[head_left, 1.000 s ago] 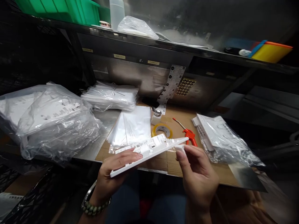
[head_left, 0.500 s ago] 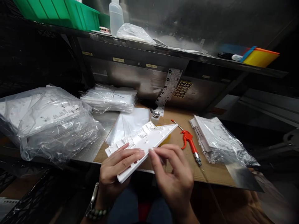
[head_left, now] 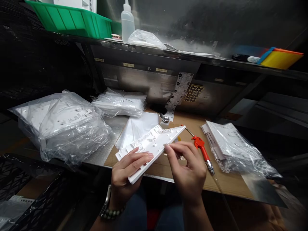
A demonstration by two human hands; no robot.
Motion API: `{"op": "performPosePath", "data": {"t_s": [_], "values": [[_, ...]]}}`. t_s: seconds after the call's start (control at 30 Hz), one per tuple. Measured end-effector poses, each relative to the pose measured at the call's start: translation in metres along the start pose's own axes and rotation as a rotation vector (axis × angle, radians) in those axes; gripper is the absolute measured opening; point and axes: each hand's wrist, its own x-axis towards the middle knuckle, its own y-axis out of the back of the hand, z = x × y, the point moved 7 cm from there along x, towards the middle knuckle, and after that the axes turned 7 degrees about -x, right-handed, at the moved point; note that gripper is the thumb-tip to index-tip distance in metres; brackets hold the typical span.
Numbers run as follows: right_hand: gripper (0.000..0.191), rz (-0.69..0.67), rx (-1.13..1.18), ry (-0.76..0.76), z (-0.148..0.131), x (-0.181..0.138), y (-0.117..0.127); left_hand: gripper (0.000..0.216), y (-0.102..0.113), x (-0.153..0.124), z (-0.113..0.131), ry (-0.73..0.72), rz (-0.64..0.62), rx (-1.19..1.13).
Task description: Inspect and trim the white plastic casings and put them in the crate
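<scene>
My left hand (head_left: pixel 131 168) is closed around the near-left end of a white moulded plastic panel (head_left: pixel 157 142), fingers over its clipped face. The panel is tilted above the bench front, its far corner pointing up and right. My right hand (head_left: pixel 187 163) is closed in a pinch, with thumb and index tips touching the panel's right long edge. Whatever lies between those fingertips is hidden. Just right of the panel's tip, a red air blow gun (head_left: pixel 202 149) rests on cardboard. Flat clear plastic bags (head_left: pixel 141 126) lie fanned behind the panel.
Bagged white plastic parts (head_left: pixel 64 122) are piled at left, others (head_left: pixel 231 144) at right. A bundle of clear bags (head_left: pixel 121 101) and a small metal-lidded bottle (head_left: pixel 165 120) stand behind. The overhead shelf (head_left: pixel 154 53) carries a green bin (head_left: pixel 72 21) and squeeze bottle (head_left: pixel 127 24).
My right fingertips have slid along the panel's edge toward its far corner. The left hand keeps its hold. The whole view has shifted, so the bench scene appears farther right.
</scene>
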Motion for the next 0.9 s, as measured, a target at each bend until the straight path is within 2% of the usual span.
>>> {"op": "performPosePath", "data": {"t_s": [0.1,0.27,0.43,0.57,0.67,0.77,0.9], "values": [[0.015,-0.026,-0.005,0.031,-0.009,-0.003,-0.002,0.049,0.0,0.002,0.0,0.002,-0.018,0.004],[0.017,-0.155,0.174,0.144,-0.042,-0.019,-0.011,0.032,-0.002,0.005,0.0,0.021,-0.037,-0.079],[0.017,-0.066,0.099,0.045,-0.028,-0.014,-0.006,0.044,-0.001,0.004,0.002,0.039,-0.002,-0.048],[0.017,-0.11,0.193,0.08,-0.038,-0.018,-0.011,0.028,0.0,0.004,0.002,0.064,0.003,-0.061],[0.015,-0.128,0.234,0.081,-0.04,-0.02,-0.013,0.028,0.001,0.004,0.003,0.051,0.027,-0.081],[0.016,-0.063,0.134,0.009,-0.03,-0.017,-0.009,0.043,0.002,0.005,0.004,0.029,0.041,-0.051],[0.017,-0.088,0.164,0.091,-0.037,-0.018,-0.01,0.036,0.001,0.005,0.001,0.04,0.012,-0.067]]}}
